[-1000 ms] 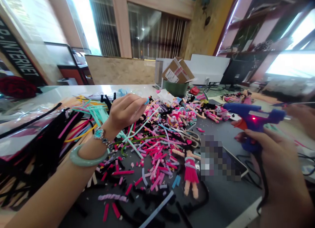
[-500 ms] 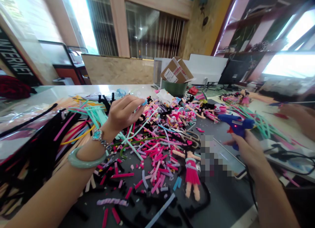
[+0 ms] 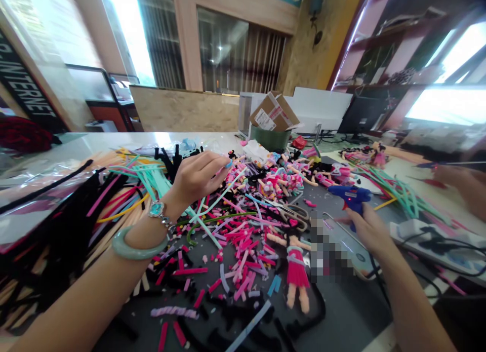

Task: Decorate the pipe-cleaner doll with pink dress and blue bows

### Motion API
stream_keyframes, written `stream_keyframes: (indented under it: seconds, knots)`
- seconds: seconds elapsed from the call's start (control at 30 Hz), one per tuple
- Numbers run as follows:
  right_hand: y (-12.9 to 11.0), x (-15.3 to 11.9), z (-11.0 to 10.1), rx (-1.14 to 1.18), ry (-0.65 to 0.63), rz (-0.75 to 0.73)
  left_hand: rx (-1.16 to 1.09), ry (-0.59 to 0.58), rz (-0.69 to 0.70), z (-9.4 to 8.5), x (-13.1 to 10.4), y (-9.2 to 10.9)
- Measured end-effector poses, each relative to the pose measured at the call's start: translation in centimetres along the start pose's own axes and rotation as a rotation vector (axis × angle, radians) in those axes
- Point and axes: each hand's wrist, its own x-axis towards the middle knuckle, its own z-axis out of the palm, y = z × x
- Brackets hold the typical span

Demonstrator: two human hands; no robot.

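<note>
Pointing left, the blue glue gun (image 3: 352, 195) runs crosswise.

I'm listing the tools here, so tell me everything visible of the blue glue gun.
The blue glue gun, seemingly plastic, has a small lit red light on its side and a reddish trigger below. The right hand grips its handle, holding it above the dark tabletop, roughly level, front end toward the picture's left. A dark cord appears to hang below the hand.
</note>
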Motion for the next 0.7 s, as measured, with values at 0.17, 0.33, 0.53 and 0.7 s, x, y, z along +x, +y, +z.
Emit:
stream_keyframes:
  seconds: [0.17, 0.33, 0.53, 0.7]
  knots:
    - [0.3, 1.6, 0.6, -0.045, -0.011, -0.010, 0.002, -0.016, 0.015, -0.1, 0.2, 0.2]
    - [0.4, 2.1, 1.1, -0.081, -0.013, -0.032, 0.008, -0.021, 0.022, -0.3, 0.3, 0.2]
    - [0.9, 2.3, 1.9, -0.107, -0.042, -0.045, 0.003, -0.035, 0.005, -0.3, 0.0, 0.0]
    - [1.1, 2.3, 1.8, -0.101, -0.034, -0.052, 0.003, -0.038, -0.005, -0.3, 0.1, -0.1]
